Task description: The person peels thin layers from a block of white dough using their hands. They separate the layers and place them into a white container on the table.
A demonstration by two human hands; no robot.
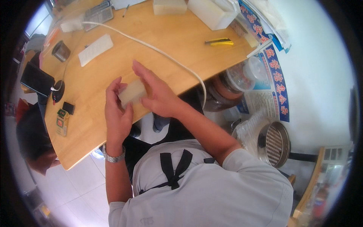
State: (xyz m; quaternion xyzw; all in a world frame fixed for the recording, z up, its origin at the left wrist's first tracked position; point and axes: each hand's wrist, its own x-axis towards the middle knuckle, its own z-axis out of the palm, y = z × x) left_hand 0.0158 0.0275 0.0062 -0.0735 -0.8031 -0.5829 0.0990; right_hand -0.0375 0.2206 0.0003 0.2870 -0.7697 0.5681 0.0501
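A pale cream rectangular block (132,93), blurred, is held above the near edge of the wooden table. My left hand (117,109) grips its left end, with the thumb below and the fingers curled around the far side. Beside the block's right end is my right hand (158,93), palm turned toward it and fingers extended away. The right thumb comes close to the block's lower right corner; whether it touches cannot be made out. A metal-band watch (114,154) is on my left wrist.
The wooden table (153,34) carries a yellow utility knife (219,42), a white cable (158,51) that hangs over the near edge, and a white slab (95,50). A dark cup (61,51), phone (37,79) and small pack (62,122) lie left. A white box (215,14) stands far right.
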